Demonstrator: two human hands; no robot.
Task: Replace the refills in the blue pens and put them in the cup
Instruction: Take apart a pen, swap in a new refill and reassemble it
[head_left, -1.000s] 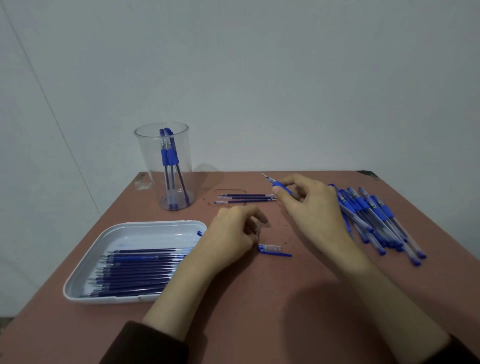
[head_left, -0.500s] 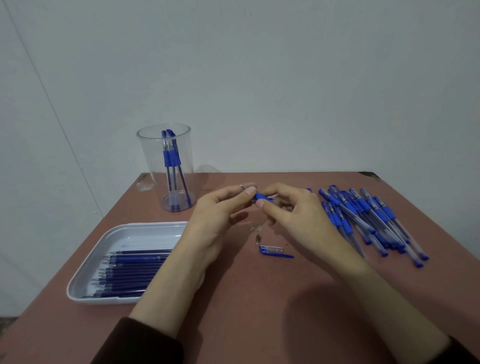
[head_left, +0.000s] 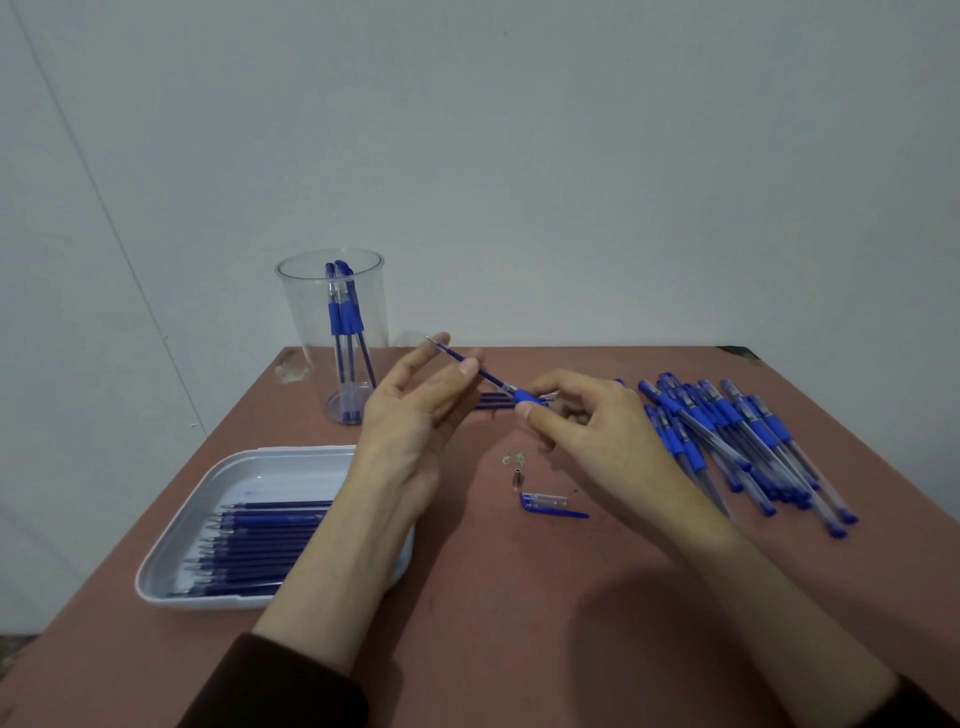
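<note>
1. The left hand pinches a thin blue refill between thumb and fingertip. Its other fingers are stretched upward and slightly apart.
2. The right hand pinches the pen barrel at its blue grip, with the fingers curled in around it. The refill sticks out of the barrel's end and slants toward the far left, and its metal point passes beyond the left fingertips.
3. Both hands are held above the middle of the reddish-brown surface.
4. Just on the near side of the hands lie a blue pen cap, a small metal tip and some tiny pale bits, close together but apart.
5. Behind the hands, loose refills lie flat, partly hidden.
6. To the right, a pile of blue pens lies spread out, overlapping one another.
7. At the far left, a clear cup stands upright with a few blue pens leaning inside it.
8. At the near left sits a white tray holding a row of dark blue refills side by side. The left forearm crosses over the tray's right edge.
</note>
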